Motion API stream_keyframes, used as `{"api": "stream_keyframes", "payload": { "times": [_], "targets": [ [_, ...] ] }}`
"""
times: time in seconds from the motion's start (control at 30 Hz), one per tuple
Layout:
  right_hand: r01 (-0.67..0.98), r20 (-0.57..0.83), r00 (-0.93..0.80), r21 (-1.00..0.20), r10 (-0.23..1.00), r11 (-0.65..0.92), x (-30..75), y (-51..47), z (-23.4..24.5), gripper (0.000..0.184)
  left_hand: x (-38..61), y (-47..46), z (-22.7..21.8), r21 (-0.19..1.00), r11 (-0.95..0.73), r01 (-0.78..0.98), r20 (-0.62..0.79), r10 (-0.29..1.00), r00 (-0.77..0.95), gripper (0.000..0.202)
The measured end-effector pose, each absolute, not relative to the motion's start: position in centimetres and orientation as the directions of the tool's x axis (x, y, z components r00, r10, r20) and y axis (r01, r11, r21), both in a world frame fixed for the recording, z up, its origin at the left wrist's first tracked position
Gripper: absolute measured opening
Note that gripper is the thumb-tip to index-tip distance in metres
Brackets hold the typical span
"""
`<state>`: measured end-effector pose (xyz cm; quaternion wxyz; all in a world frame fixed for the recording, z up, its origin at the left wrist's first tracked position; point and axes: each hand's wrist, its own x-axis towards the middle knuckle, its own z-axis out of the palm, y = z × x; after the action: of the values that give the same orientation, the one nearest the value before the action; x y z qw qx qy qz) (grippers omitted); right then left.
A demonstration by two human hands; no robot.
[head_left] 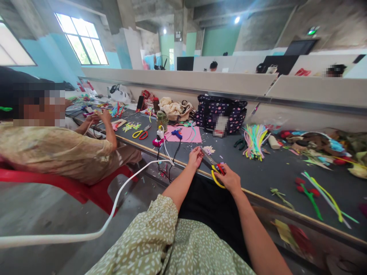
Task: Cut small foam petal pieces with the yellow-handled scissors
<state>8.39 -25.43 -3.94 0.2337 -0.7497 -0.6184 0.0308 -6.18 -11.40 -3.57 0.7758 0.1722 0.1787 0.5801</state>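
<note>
My right hand [231, 178] is closed round the red and yellow handles of a pair of scissors [217, 170], whose blades point up and left toward my other hand. My left hand [196, 157] is pinched at the blade tips; whatever sits between its fingers is too small to make out. Just beyond the blades lies a small heap of pale cut pieces [209, 150] on the dark table [275, 183]. Farther back, a blue glue gun [177, 134] rests on a pink sheet [187, 138].
A bundle of pastel pipe cleaners [256, 142] lies to the right, with a dark patterned bag [220, 110] behind. A white cable [126, 183] runs from the power strip [158, 142] across the left side. Another person [57, 152] sits at left on a red chair [57, 186].
</note>
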Motion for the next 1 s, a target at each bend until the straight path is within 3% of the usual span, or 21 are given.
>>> {"api": "stream_keyframes", "payload": {
  "times": [0.17,0.33,0.57,1.0],
  "targets": [
    [0.922,0.243,0.247,-0.358,0.938,-0.150,8.15,-25.45,-3.97,0.050,-6.23,-11.40,-3.54,0.470,0.267,-0.842,-0.076,0.962,0.263,0.013],
    [0.928,0.234,0.259,-0.329,0.937,-0.174,7.99,-25.50,-3.94,0.052,-6.16,-11.45,-3.44,0.536,0.246,-0.807,-0.112,0.969,0.221,0.014],
    [0.902,0.276,0.277,-0.405,0.920,-0.150,8.33,-25.45,-4.32,0.050,-6.14,-11.61,-3.22,0.594,0.220,-0.774,-0.111,0.975,0.192,0.016],
    [0.932,0.297,0.251,-0.330,0.921,-0.148,8.31,-25.38,-4.58,0.055,-6.02,-11.58,-3.42,0.535,0.239,-0.811,-0.083,0.969,0.231,0.019]
  ]
}}
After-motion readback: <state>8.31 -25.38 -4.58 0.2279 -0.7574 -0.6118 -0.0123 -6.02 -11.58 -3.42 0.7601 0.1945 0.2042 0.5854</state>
